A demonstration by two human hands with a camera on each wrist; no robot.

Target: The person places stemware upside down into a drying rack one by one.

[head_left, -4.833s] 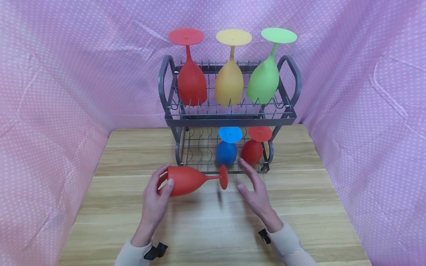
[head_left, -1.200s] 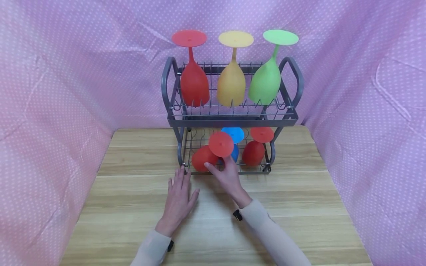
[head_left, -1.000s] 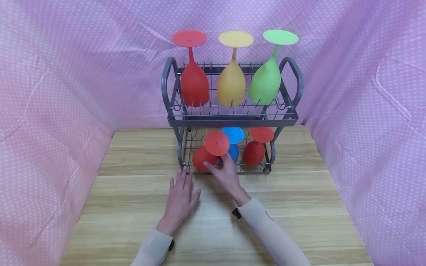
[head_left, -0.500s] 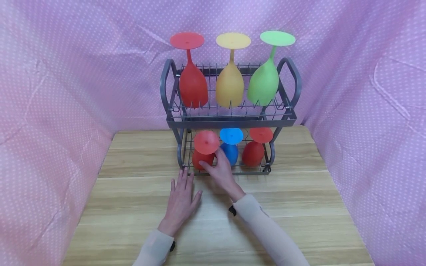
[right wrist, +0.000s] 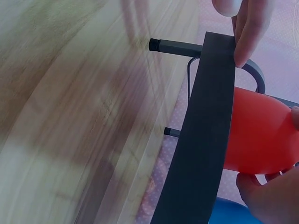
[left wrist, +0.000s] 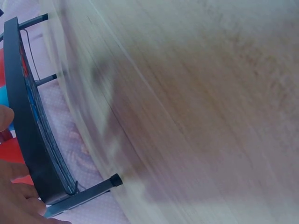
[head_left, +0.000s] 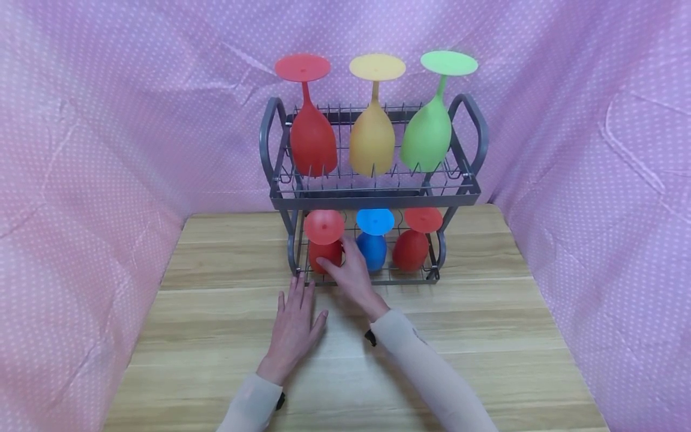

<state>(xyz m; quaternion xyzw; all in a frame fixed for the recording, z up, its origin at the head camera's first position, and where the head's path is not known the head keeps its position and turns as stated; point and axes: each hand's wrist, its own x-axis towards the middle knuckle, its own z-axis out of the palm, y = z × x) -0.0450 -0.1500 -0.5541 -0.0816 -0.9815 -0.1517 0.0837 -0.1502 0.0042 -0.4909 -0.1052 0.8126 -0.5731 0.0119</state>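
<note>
A red plastic wine glass [head_left: 324, 253] stands upside down at the left of the lower tier of a grey two-tier dish rack [head_left: 375, 200]. My right hand [head_left: 353, 276] holds it, thumb at the front of the bowl and fingers on its right side. In the right wrist view, the red bowl [right wrist: 261, 133] lies between thumb and fingers. My left hand [head_left: 293, 329] lies with straight fingers at the rack's lower front left corner; its fingertips touch the front rail [right wrist: 205, 116]. Right of my right hand stand an upturned blue wine glass [head_left: 372, 251] and another red wine glass [head_left: 411, 251].
On the upper tier, a red glass [head_left: 313, 144], a yellow glass [head_left: 372, 144] and a green glass [head_left: 427, 141] stand upside down, the green one leaning. The rack sits towards the back of a wooden table [head_left: 459, 336]. Pink dotted cloth [head_left: 102, 180] surrounds it.
My right hand brought the red glass from beside the blue one leftwards and turned it more upright. Earlier my left hand held this glass sideways; it now rests at the rack's corner.
</note>
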